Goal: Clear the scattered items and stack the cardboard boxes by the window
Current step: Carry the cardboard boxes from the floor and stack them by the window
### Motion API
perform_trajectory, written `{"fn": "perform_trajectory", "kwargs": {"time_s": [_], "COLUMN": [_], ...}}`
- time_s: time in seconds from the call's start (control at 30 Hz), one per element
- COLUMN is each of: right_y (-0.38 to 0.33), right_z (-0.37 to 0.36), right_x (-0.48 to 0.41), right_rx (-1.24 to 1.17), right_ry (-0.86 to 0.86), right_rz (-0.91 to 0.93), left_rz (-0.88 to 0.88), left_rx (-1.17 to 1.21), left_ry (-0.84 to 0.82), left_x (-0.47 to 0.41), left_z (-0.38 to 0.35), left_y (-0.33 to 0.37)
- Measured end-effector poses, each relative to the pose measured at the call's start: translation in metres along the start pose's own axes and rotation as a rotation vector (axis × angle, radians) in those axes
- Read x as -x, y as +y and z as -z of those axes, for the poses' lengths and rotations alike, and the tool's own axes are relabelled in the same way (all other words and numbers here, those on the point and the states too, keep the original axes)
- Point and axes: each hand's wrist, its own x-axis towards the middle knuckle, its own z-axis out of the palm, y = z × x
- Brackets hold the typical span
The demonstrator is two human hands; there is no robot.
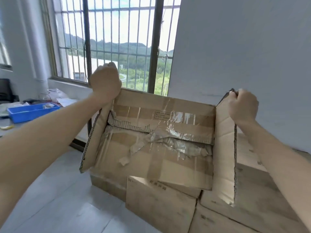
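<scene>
Both fists are closed on the taped cardboard box (156, 140): left hand (106, 81) grips its left flap, right hand (242, 106) its right flap, above other boxes (161, 204) below the barred window (117, 39).

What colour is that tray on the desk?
The tray is bright blue, seen in the head view.

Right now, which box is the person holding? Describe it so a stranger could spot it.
Find the barred window; below it, by the white wall, sits a pile of cardboard boxes. The topmost box is it, its two raised side flaps held by the left hand and right hand. Unlike its plain neighbours, torn clear tape crosses its middle.
</scene>
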Motion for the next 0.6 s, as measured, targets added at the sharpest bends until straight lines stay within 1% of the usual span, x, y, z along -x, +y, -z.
{"fn": "perform_trajectory", "kwargs": {"time_s": [0.13, 0.33, 0.5, 0.6], "right_y": [0.001, 0.018, 0.045, 0.072], "right_z": [-0.029, -0.095, -0.157, -0.190], "right_x": [-0.056, -0.149, -0.197, -0.214], "right_rx": [0.037, 0.156, 0.262, 0.308], "right_ry": [0.060, 0.132, 0.168, 0.146], "right_rz": [0.030, 0.043, -0.010, -0.032], "left_rz": [-0.021, -0.059, -0.115, -0.134], "left_rx": [0.007, 0.116, 0.245, 0.316], "left_ry": [0.046, 0.038, -0.020, -0.071], "left_x": [-0.059, -0.149, -0.199, -0.213], "left_z": [-0.047, -0.156, -0.249, -0.294], "left_y": [0.020, 0.064, 0.114, 0.145]}}
